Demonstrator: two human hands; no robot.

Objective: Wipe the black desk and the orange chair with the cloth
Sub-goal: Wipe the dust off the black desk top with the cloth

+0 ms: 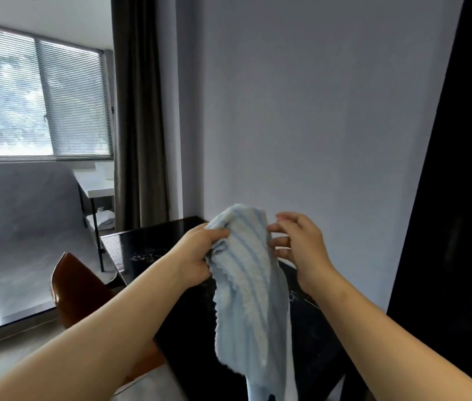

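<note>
1. Above the black desk [153, 244]: fingers [214, 234] of left hand [197, 256] curled round the upper edge of a blue-and-white striped cloth [246, 285], gripping it.
2. Fingers [279, 243] of right hand [301, 244] loosely spread, holding nothing, tips at the cloth's right edge; contact not discernible.
3. Cloth hanging in the air over the desk top, between both hands.
4. Orange chair [78, 287] left of the desk, under the left forearm.
5. Grey wall [316, 125] behind; dark curtain [139, 111] and window [35, 99] at left.
</note>
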